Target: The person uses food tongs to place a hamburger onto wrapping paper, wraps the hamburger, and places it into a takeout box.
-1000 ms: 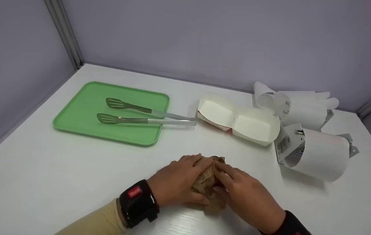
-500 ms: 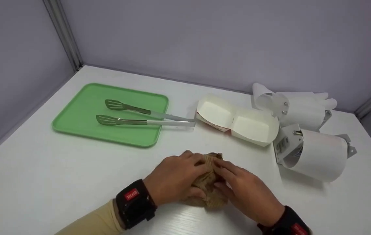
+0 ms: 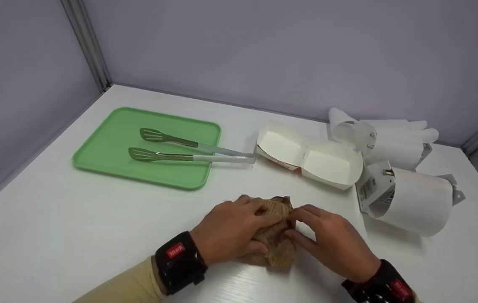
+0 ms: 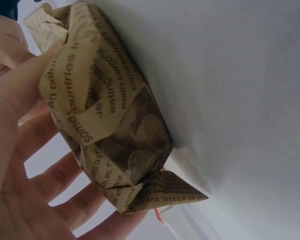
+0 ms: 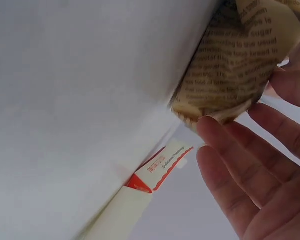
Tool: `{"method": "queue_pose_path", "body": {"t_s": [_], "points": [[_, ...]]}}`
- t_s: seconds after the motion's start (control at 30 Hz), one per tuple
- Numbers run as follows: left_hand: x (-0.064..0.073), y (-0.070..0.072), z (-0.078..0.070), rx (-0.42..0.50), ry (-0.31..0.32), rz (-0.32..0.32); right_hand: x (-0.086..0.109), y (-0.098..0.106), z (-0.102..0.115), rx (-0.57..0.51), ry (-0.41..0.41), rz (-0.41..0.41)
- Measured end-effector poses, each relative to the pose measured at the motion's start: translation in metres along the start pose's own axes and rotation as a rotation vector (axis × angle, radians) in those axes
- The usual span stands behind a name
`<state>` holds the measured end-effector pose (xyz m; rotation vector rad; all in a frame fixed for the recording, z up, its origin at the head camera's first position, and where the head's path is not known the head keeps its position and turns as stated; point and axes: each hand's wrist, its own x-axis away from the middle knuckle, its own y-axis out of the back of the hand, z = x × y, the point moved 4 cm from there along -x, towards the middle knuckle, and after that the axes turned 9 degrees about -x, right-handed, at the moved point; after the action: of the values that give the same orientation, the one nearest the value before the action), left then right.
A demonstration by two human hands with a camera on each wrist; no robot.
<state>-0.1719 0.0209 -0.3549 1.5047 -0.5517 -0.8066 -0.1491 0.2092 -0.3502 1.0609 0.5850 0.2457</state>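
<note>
A packet wrapped in brown printed paper [image 3: 280, 250] lies on the white table between both hands. My left hand [image 3: 230, 229] holds it from the left, fingers over the far side and thumb along the near side. In the left wrist view, the packet [image 4: 105, 105] shows folded flaps and a pointed paper corner at one end. My right hand [image 3: 335, 237] is at the packet's right edge, forefinger and thumb tips apart at the folded paper. The right wrist view shows its fingers [image 5: 230, 165] fairly straight, with tips right at the packet's end.
Beyond the hands stands an open white paper food box [image 3: 331, 164]. To its left, metal tongs [image 3: 222, 159] lie partly on a green tray [image 3: 108, 168]. White curved-shell equipment [image 3: 422, 202] occupies the right side, and walls rise behind the table [image 3: 75, 235].
My right hand has shifted to the right, its fingertips moving from over the packet's folds to its right edge. My left hand keeps its hold, with little movement.
</note>
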Motion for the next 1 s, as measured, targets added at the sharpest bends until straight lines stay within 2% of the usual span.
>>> {"method": "queue_pose_path", "body": {"t_s": [0.23,0.4,0.77,1.0], "points": [[-0.002,0.000,0.000,0.011,0.011,0.039,0.001,0.012,-0.011,0.063,-0.018,-0.074],[0.000,0.000,0.000,0.021,0.021,0.056,0.001,0.021,-0.017,0.070,-0.011,-0.122],[0.002,0.001,0.000,0.022,0.017,0.045,0.003,0.052,-0.039,0.096,-0.008,-0.231],[0.002,0.000,0.001,0.033,0.015,0.031,0.008,0.069,-0.051,0.094,-0.050,-0.268]]}}
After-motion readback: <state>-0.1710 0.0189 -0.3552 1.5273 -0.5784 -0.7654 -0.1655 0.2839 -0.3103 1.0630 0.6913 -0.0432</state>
